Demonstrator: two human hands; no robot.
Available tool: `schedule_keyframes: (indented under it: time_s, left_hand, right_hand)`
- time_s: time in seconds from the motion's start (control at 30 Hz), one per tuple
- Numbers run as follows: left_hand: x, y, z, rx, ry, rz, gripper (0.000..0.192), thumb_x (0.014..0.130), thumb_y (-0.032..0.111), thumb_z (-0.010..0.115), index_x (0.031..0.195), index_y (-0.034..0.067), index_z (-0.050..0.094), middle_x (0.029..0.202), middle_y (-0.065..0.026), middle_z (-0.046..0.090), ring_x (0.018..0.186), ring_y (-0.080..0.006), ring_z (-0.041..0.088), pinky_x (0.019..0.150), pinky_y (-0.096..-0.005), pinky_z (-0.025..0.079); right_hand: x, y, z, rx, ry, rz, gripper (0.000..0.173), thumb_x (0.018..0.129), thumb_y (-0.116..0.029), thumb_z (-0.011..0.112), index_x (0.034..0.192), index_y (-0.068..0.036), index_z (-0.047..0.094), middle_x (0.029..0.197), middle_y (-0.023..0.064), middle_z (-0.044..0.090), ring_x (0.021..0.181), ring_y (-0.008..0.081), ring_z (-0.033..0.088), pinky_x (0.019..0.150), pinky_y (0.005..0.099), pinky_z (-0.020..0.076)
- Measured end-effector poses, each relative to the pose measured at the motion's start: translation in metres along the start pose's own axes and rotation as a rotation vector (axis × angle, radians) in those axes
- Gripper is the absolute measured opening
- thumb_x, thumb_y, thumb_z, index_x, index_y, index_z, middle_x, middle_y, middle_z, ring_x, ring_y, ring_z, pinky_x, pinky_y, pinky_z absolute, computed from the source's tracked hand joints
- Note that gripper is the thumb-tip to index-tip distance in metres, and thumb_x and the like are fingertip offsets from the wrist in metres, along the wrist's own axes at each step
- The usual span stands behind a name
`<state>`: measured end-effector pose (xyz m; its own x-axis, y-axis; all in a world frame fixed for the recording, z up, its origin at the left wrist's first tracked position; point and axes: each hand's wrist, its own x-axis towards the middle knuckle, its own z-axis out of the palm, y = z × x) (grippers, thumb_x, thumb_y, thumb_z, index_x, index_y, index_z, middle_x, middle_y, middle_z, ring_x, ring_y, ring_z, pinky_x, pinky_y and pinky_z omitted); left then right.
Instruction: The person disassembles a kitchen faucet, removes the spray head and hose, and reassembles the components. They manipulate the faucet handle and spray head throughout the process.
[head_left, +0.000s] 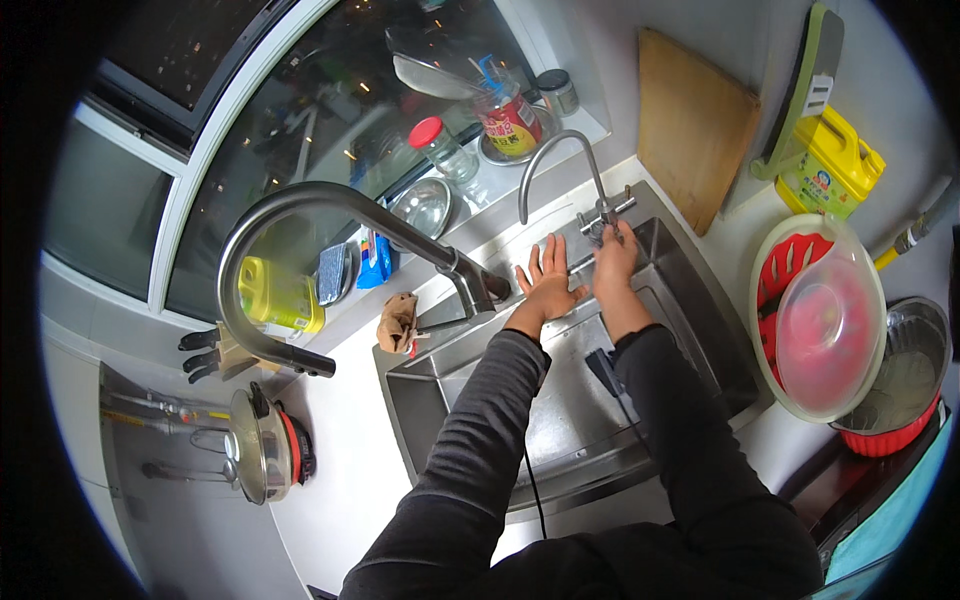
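Observation:
At the base of the small gooseneck tap (528, 176), my right hand (616, 261) grips a grey scrubber (595, 235), which looks like steel wool. The scrubber is pressed against the tap's lower part, and my fingers partly hide it. My left hand (551, 289) is spread with nothing in it, palm down over the back rim of the stainless steel sink (570, 382); whether it rests on the metal I cannot tell. A dark object with a black cable (604, 371) hangs over the sink between my forearms. The large pull-down tap (330, 196) arches to the left.
Behind the sink, the sill holds a red-lidded glass jar (444, 150), a labelled jar of utensils (510, 124) and a metal bowl (424, 208). A brown cloth (397, 322) lies at the left corner. Rightward are a wooden cutting board (694, 127), yellow jug (829, 165) and colander (765, 352).

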<state>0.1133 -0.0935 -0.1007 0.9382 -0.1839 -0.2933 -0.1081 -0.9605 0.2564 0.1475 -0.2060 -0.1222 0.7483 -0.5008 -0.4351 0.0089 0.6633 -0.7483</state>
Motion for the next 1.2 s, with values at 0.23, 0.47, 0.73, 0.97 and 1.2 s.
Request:
schedule_keyframes:
  time_s: [0.23,0.47,0.73,0.97,1.2]
  left_hand:
    - [0.005,-0.001,0.005,0.047,0.028,-0.012,0.112,0.071,0.041,0.071,0.148,0.018,-0.007,0.155,-0.0031,-0.007,0.141,-0.0351,-0.005,0.106,-0.0617,-0.004]
    - [0.002,0.000,0.003,0.068,-0.006,-0.005,0.111,0.073,0.048,0.068,0.148,0.017,-0.007,0.155,-0.0036,-0.007,0.141,-0.0351,-0.005,0.106,-0.0621,-0.002]
    - [0.002,0.004,0.001,0.078,-0.005,-0.023,0.108,0.075,0.051,0.066,0.148,0.017,-0.007,0.155,-0.0032,-0.008,0.141,-0.0340,-0.006,0.106,-0.0610,-0.002]
    - [0.002,0.001,0.002,0.076,-0.011,-0.003,0.109,0.075,0.051,0.066,0.148,0.016,-0.007,0.155,-0.0041,-0.009,0.141,-0.0346,-0.005,0.105,-0.0614,-0.001]
    - [0.004,0.003,0.004,0.082,0.004,-0.014,0.111,0.075,0.050,0.067,0.147,0.016,-0.009,0.155,-0.0047,-0.009,0.141,-0.0349,-0.005,0.105,-0.0617,-0.001]
  right_hand:
    - [-0.012,-0.007,0.044,0.288,0.058,0.063,0.046,0.090,0.001,0.049,0.131,-0.011,0.034,0.117,0.0089,0.050,0.096,0.0191,0.052,0.084,0.0334,0.0443]
    - [-0.012,0.000,0.008,0.027,-0.143,-0.107,0.042,0.089,-0.001,0.053,0.127,-0.007,0.036,0.102,0.0111,0.057,0.084,0.0163,0.057,0.065,0.0304,0.0550]
    - [0.030,-0.030,-0.036,-0.522,0.060,-0.617,0.021,0.081,-0.006,0.062,0.101,-0.003,0.057,0.092,0.0167,0.061,0.082,0.0333,0.060,0.074,0.0402,0.0472]
    - [0.037,-0.033,-0.018,-0.739,-0.034,-0.813,0.030,0.082,0.001,0.055,0.112,0.002,0.055,0.115,0.0214,0.055,0.113,0.0356,0.049,0.095,0.0412,0.0402]
    - [0.029,-0.020,-0.032,-0.969,-0.165,-0.829,0.033,0.078,0.003,0.057,0.111,0.003,0.055,0.128,0.0238,0.049,0.114,0.0343,0.051,0.095,0.0372,0.0425]
